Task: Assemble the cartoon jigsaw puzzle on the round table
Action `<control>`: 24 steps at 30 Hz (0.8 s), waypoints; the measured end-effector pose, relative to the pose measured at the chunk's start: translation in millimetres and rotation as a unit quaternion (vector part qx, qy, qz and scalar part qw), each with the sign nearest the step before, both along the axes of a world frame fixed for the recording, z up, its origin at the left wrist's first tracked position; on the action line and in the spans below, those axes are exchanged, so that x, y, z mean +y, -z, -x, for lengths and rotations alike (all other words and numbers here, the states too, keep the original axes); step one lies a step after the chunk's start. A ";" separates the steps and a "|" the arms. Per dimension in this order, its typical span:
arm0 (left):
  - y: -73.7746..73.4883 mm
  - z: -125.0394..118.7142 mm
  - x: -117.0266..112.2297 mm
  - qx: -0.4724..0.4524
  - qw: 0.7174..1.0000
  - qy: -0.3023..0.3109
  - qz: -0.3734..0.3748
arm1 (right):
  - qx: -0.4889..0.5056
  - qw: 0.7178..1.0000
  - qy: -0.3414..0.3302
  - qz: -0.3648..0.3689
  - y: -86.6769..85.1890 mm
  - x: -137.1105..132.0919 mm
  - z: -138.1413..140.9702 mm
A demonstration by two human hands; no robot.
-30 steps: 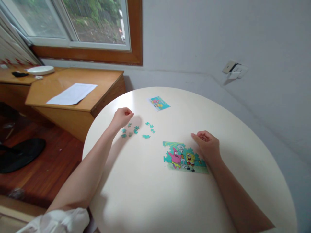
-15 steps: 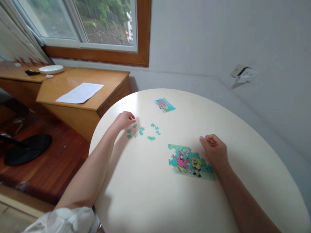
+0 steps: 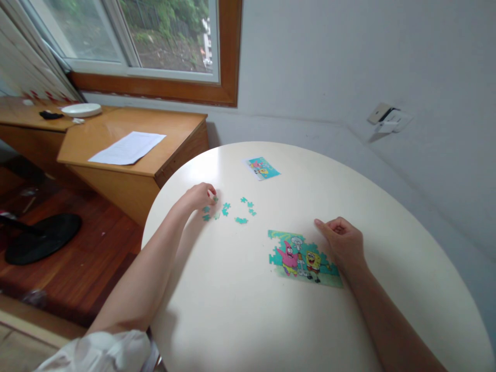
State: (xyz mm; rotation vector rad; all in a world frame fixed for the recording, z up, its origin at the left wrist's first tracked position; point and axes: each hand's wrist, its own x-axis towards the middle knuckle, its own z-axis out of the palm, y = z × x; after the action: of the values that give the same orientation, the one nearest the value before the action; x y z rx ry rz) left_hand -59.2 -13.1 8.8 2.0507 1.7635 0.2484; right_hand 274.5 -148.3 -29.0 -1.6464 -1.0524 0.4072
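Observation:
My left hand (image 3: 202,195) is lowered at the left of the table, thumb and fingers closed at a small green jigsaw piece (image 3: 216,198). More loose teal pieces, such as a jigsaw piece (image 3: 226,208) and another jigsaw piece (image 3: 241,220), lie scattered to its right and below. The partly joined cartoon jigsaw puzzle (image 3: 300,261) lies flat, its top and left edges uneven. My right hand (image 3: 343,238) rests at the puzzle's right side, fingers curled in and thumb pointing left, with nothing visible in it.
A small printed picture card (image 3: 263,168) lies toward the far side of the round white table (image 3: 225,310). A wooden desk (image 3: 178,129) on the left bears a paper sheet (image 3: 129,148) and a white plate (image 3: 82,109). The wall with a socket (image 3: 391,119) stands behind.
My left hand has come down slightly onto a loose jigsaw piece, its fingertips now at it. My right thumb has stretched a little to the left. The puzzle and card stay put.

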 end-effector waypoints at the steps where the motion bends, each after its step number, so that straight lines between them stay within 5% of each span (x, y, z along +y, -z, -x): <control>1: -0.5 -0.5 -0.4 0.007 1.000 0.003 0.002 | 0.000 1.000 0.000 -0.002 -0.3 -0.2 0.2; 17: -2.3 -8.6 -3.6 0.006 1.000 -0.006 -0.012 | 0.029 0.999 -0.014 -0.022 4.2 2.4 -0.3; 24: -2.4 -29.6 -13.9 -0.229 0.972 0.030 -0.045 | 0.020 0.999 -0.021 -0.017 4.8 2.0 1.0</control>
State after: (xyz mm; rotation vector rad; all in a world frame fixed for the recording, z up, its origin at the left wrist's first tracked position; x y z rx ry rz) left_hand -29.6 -27.0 11.3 1.9072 1.4249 0.7295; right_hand 273.5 -146.3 -33.7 -1.5813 -1.0613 0.4450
